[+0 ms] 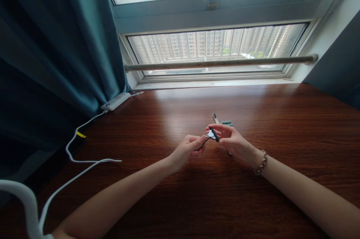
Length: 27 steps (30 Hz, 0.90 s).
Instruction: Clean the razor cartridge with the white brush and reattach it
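Over the middle of the table, my left hand is closed around the thin dark handle of a safety razor. The razor has a shiny silver neck and a black crosswise head, which points right. My right hand has its fingers at the upper end of that head and its thumb at the lower end, gripping it between them. Just behind the right hand lies a slim pale stick with a dark tip, partly hidden by the fingers. Beside it is a small flat green-and-dark piece.
The brown wooden table reaches to a window with a horizontal rail. A white power bank-like box sits by the blue curtain. White cables run along the left, near a thick white curved stand.
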Available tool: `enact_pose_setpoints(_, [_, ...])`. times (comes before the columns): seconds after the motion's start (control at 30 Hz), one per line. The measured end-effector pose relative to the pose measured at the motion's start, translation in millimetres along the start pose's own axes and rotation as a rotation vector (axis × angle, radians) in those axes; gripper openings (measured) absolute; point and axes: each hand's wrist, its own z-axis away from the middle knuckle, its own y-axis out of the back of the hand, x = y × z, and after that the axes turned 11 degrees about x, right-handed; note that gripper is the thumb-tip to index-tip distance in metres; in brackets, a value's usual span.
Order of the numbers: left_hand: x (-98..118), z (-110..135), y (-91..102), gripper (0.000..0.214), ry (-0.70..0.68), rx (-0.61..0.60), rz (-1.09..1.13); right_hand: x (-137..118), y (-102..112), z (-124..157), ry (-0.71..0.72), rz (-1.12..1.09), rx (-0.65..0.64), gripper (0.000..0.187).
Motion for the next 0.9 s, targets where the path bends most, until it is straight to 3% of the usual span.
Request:
enact_pose_setpoints(0.6, [0.9,1.1,-2.9,0.051,0.079,0.013,0.01,0.0,-4.7,2.5,-0.023,0.042,0.033,0.037])
enact_pose_setpoints(0.77, [-2.6,-0.1,-0.7,0.051,0.124,0.023,0.094,1.8,-4.9,0.9,-0.047,-0.019,0.062,0.047])
enact_pose_setpoints(0.9, [-5.7,-2.3,2.0,0.051,0.191,-0.022,0.201,-0.6,-8.7,2.3,-0.07,-0.08,0.102,0.042])
